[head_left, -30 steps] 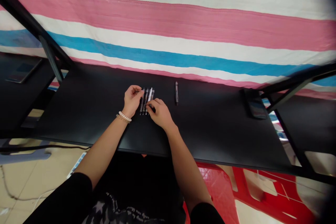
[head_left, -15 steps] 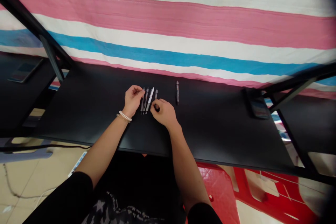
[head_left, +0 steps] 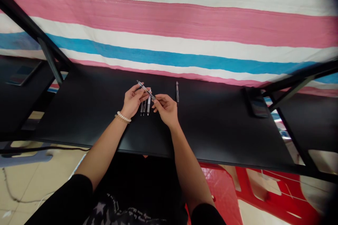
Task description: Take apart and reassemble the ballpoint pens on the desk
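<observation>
A clear pen with a dark grip (head_left: 145, 89) slants in the air between my hands. My left hand (head_left: 132, 102) is closed around its upper part, thumb and fingers pinching the barrel. The thumb and fingers of my right hand (head_left: 167, 109) close on its lower end, hiding the tip. Beneath them on the black table lie a white pen (head_left: 149, 107) and two dark pens (head_left: 143, 108) side by side, their top ends partly covered by my left hand. To the right of my right hand lies a lone dark pen (head_left: 177, 92).
The black table (head_left: 224, 130) has a phone-like dark object (head_left: 257, 103) at its right end. A striped sheet (head_left: 185, 17) hangs behind it. Black metal bars (head_left: 50, 58) rise at both ends. A red plastic stool (head_left: 220, 190) is below the front edge.
One pen has been lifted from the right end of the row and now slants between both hands. My left hand has moved from the dark pens onto it.
</observation>
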The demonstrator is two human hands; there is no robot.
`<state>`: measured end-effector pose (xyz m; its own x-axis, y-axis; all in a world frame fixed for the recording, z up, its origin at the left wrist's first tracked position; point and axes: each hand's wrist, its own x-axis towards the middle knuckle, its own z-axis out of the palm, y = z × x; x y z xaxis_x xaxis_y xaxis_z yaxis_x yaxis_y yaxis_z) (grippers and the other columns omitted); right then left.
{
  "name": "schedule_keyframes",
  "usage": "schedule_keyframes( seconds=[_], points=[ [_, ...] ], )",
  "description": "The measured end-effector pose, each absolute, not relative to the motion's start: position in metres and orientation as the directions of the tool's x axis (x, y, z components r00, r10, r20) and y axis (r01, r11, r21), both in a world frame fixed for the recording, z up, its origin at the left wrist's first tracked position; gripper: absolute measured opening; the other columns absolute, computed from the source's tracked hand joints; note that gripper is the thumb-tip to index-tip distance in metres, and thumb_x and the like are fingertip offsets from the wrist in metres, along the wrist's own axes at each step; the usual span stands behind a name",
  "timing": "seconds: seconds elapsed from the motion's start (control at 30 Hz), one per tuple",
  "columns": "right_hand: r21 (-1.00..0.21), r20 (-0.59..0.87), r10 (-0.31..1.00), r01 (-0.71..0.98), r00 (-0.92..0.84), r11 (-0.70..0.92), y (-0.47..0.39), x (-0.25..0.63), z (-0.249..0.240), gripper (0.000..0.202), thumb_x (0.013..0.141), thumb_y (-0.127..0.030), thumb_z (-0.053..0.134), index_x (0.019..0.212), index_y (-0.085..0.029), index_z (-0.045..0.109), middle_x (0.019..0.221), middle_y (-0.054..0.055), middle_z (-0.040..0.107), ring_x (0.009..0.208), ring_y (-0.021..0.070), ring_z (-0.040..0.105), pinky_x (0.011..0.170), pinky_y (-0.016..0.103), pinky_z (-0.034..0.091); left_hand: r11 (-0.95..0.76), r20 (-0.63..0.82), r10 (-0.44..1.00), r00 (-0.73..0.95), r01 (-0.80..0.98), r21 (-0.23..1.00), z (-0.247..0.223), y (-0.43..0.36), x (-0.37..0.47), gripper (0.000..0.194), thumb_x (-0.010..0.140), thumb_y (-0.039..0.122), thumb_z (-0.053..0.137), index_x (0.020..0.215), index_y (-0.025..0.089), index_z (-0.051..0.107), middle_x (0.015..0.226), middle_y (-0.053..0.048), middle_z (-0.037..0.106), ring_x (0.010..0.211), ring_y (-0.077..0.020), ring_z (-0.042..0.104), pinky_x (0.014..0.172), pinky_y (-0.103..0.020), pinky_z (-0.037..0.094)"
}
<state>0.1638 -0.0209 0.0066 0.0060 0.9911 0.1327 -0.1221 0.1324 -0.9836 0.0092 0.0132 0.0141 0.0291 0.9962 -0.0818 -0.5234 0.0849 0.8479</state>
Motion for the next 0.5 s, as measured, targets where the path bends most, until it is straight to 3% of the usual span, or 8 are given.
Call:
schedule_keyframes(
  seconds=[0.13, 0.3, 0.5],
  points=[
    [-0.986, 0.112, 0.994, -0.127, -0.002, 0.111, -0.022, 0.165, 0.0091, 0.034, 0.079, -0.047, 0.08, 0.097, -0.019, 0.071, 0.072, 0.0, 0.069, 0.06, 0.0122, 0.065, 0.048, 0.024, 0.057, 0.123, -0.058, 0.989, 0.135, -0.545, 0.83, 0.0228, 0.0089, 0.0086, 0.043, 0.078, 0.031, 0.085, 0.115, 0.019, 0.067, 0.105, -0.01, 0.078, 0.095, -0.0213, 0.076, 0.087, -0.036, 0.061],
    [-0.983, 0.074, 0.992, -0.177, -0.098, 0.056, -0.0224, 0.1657, 0.0125, 0.039, 0.077, -0.051, 0.081, 0.098, -0.02, 0.073, 0.071, -0.001, 0.069, 0.055, 0.011, 0.065, 0.047, 0.023, 0.055, 0.051, -0.025, 0.998, 0.054, -0.568, 0.822, 0.0236, 0.0086, 0.0095, 0.033, 0.078, 0.04, 0.085, 0.096, 0.019, 0.067, 0.083, -0.002, 0.074, 0.082, -0.0163, 0.075, 0.08, -0.031, 0.062],
    [-0.982, 0.06, 0.993, -0.185, -0.106, 0.039, -0.021, 0.1615, 0.0049, 0.041, 0.086, -0.055, 0.071, 0.1, -0.018, 0.075, 0.067, 0.0, 0.068, 0.048, 0.0113, 0.062, 0.043, 0.025, 0.053, 0.017, -0.009, 1.0, 0.017, -0.55, 0.835, 0.0221, 0.0081, 0.01, 0.036, 0.072, 0.04, 0.089, 0.085, 0.018, 0.064, 0.081, -0.001, 0.073, 0.079, -0.0138, 0.074, 0.077, -0.027, 0.061]
  ],
)
